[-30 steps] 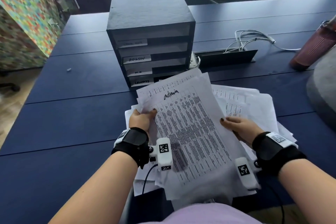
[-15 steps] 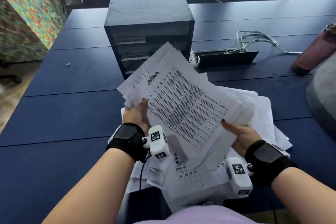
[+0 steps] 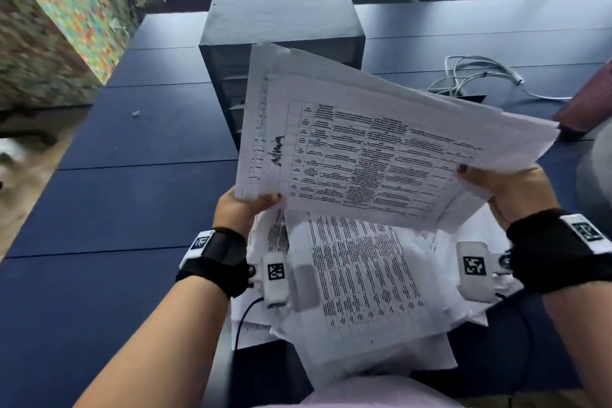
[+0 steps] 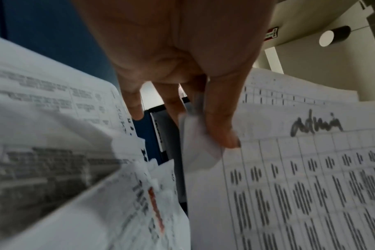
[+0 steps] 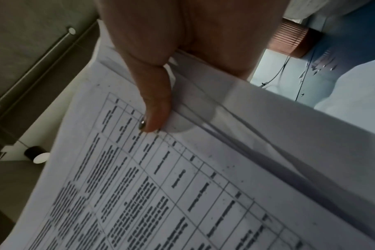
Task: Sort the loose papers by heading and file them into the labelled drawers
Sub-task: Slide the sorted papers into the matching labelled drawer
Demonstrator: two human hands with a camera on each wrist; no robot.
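Note:
I hold a sheaf of printed papers in the air, turned sideways, its top sheet headed "admin" in handwriting. My left hand pinches its lower left corner, thumb on top. On the right edge my right hand grips it, thumb pressed on the top sheet. The sheaf hangs in front of the dark drawer unit and hides most of its labelled drawer fronts. More loose papers lie spread on the blue table below my hands.
White cables and a black tray lie right of the drawer unit. A ribbed reddish bottle stands at the far right by a grey object. Chairs stand beyond the blue table. A small white scrap lies on the left.
Both hands have lifted the "admin" sheaf off the pile and turned it counter-clockwise, so it now hangs sideways in front of the drawers. The view has moved closer to the unit.

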